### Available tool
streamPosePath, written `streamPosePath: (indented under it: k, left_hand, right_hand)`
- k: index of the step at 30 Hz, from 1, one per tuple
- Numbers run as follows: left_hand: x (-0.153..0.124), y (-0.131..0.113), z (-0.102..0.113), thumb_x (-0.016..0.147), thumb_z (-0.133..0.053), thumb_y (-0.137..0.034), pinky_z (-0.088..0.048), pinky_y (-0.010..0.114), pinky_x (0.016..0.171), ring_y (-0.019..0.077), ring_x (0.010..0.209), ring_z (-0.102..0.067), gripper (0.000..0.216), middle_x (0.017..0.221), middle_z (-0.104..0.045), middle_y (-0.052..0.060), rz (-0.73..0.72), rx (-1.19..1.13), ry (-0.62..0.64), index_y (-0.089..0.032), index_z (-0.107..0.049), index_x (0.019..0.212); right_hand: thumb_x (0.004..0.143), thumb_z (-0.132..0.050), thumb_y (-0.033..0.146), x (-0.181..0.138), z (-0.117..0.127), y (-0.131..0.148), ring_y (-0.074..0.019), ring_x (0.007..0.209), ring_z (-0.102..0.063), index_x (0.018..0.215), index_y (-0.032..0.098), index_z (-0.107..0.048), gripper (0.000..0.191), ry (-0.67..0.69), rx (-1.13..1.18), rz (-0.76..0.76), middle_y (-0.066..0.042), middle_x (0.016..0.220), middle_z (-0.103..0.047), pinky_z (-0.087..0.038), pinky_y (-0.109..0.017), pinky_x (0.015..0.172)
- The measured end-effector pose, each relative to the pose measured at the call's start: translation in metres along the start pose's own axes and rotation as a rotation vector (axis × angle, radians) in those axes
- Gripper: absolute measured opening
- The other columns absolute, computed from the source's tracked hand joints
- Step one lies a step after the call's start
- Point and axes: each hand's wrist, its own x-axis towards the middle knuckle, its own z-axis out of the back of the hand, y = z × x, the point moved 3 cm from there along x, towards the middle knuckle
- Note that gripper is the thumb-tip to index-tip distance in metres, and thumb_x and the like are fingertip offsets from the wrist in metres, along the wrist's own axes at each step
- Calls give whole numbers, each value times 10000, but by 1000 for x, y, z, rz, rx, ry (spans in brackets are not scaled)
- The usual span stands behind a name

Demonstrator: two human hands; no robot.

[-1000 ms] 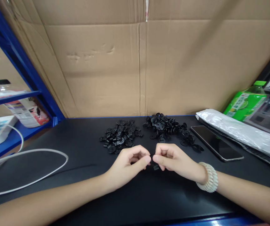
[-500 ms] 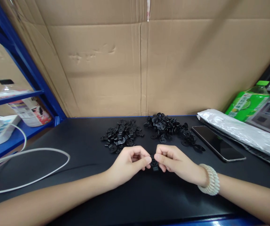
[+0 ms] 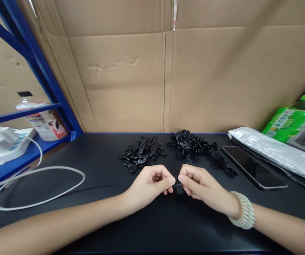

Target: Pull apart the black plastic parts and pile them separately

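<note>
Between my two hands is a small black perforated plastic piece (image 3: 179,187), round with a tab pointing toward me. My left hand (image 3: 153,184) pinches its left edge between thumb and fingers. On the opposite edge, the thumb and fingers of my right hand (image 3: 198,184) are closed too. The fingertips cover part of the piece. Just beyond my left hand lies a pile of similar black perforated pieces (image 3: 143,152). Behind my right hand is a second pile of black round discs (image 3: 188,143), trailing off to the right.
A phone (image 3: 253,166) lies right of the piles, beside a silvery-white plastic package (image 3: 274,148). A green-labelled bottle (image 3: 290,118) is behind. On the left, a white cable (image 3: 54,168) loops over the black table (image 3: 101,156). A power strip (image 3: 11,148) and another bottle (image 3: 46,122) sit on a blue shelf.
The view has shifted slightly left, so everything appears further right. Both hands keep their pinch on the black piece, which looks a little tilted now.
</note>
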Motion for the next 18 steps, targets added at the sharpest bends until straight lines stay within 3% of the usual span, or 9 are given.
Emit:
streamPosePath:
  k: [3,6,9,12,15,18]
  left_hand:
    - [1,-16,14,783,-627,-333,-457,241,580,120,571,-555,211,622,-617,5,-83,151,-40,-136,-598,712]
    - [8,-38,48,800,-588,-338,-429,234,566,132,596,-552,205,657,-625,11,-172,453,-152,-145,-626,741]
    - [20,-49,90,783,-572,-348,-432,252,611,158,650,-571,215,685,-648,20,-135,789,-251,-155,-655,738]
    - [29,-48,122,744,-588,-326,-428,272,633,174,644,-583,202,662,-669,29,-70,870,-286,-151,-666,678]
    - [33,-41,134,731,-589,-307,-429,271,640,180,650,-601,191,670,-694,35,-45,893,-303,-155,-683,661]
    - [34,-37,130,731,-595,-298,-427,264,620,180,642,-605,185,693,-707,42,-46,908,-338,-156,-713,718]
  right_hand:
    - [918,-460,518,2,0,-2,-56,434,-370,809,172,-519,367,44,92,-65,41,605,-500,-279,-188,409]
    - [906,-476,519,4,3,-2,-59,441,-385,876,160,-562,370,23,109,-95,35,620,-503,-290,-189,410]
    - [896,-492,516,5,5,-2,-63,452,-389,869,157,-564,367,14,123,-109,32,623,-500,-299,-195,418]
    - [902,-483,508,4,6,0,-67,467,-390,866,154,-569,366,26,121,-109,26,627,-502,-312,-200,431]
    - [906,-475,509,4,6,1,-69,467,-382,847,152,-576,376,40,108,-118,24,621,-497,-307,-205,433]
    - [909,-471,508,3,5,0,-72,471,-384,828,154,-577,379,50,101,-113,22,616,-496,-308,-206,434]
